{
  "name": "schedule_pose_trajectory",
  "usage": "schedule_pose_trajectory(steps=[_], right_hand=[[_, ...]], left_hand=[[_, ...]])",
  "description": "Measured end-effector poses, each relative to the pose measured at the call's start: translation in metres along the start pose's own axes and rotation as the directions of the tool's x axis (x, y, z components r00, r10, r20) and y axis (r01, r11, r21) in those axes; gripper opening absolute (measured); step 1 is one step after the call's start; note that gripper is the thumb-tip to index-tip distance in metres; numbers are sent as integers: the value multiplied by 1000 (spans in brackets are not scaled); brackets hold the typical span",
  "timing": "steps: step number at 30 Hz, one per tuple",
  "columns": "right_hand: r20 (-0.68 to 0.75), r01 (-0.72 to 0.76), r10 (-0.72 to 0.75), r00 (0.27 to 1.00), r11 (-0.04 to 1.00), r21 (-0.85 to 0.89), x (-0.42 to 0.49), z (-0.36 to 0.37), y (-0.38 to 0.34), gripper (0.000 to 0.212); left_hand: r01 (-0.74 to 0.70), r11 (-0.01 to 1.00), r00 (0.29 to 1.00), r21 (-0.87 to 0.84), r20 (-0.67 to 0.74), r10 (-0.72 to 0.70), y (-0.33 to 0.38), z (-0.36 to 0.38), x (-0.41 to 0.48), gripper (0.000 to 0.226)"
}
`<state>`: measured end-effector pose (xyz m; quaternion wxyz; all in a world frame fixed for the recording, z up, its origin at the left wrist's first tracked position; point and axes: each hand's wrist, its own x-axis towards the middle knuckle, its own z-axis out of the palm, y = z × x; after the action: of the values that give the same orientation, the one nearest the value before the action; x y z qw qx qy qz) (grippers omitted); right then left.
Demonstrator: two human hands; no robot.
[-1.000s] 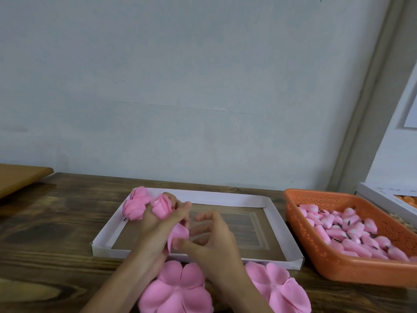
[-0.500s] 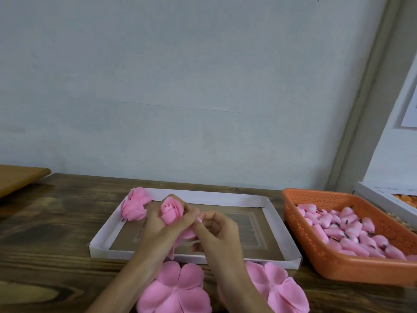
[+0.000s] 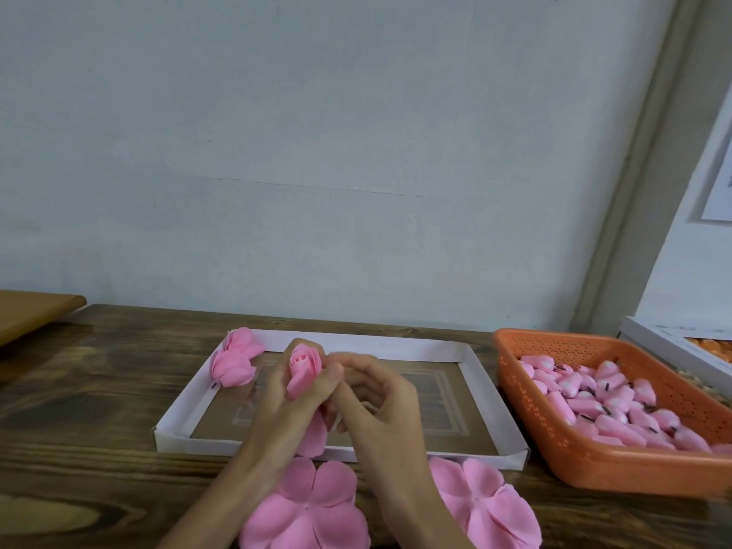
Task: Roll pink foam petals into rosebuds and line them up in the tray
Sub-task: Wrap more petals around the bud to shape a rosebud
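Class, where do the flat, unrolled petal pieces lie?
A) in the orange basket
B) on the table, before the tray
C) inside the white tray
B: both flat petal pieces lie on the wooden table, on the near side of the white tray.

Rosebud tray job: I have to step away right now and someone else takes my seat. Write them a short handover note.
Left hand grips the half-rolled rosebud over the tray; a loose petal hangs below it.
Right hand curls against the bud's base; what it pinches is hidden.
Done: one finished rosebud lies at the tray's far left corner.
Left: finish this bud, set it beside the first, then roll the two flat petal sheets on the table.
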<state>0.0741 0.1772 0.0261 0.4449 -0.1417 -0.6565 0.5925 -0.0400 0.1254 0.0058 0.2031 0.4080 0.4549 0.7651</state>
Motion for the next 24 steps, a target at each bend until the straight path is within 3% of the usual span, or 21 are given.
schedule_pose_trajectory(steps=[6,9,13,19,21,24], right_hand=[[-12,-10,11,1000,1000,18,0,0,2,10],[33,-8,7,999,1000,28,-2,3,1,32],[69,-84,79,994,994,73,-4,3,-3,45],[78,-139,133,988,987,82,-6,6,-8,52],[93,-101,95,991,993,65,-5,5,-8,48],[69,-39,34,997,997,66,-4,2,-3,24]], left_hand=[[4,1000,1000,2,1,-4,1,2,1,30],[-44,995,998,86,-38,47,2,1,2,29],[28,998,1000,-56,0,-28,0,-3,5,48],[59,995,998,-77,34,-57,-2,-3,5,31],[84,992,996,-89,16,-83,-2,0,4,33],[111,982,992,-150,-37,-118,0,-1,5,35]])
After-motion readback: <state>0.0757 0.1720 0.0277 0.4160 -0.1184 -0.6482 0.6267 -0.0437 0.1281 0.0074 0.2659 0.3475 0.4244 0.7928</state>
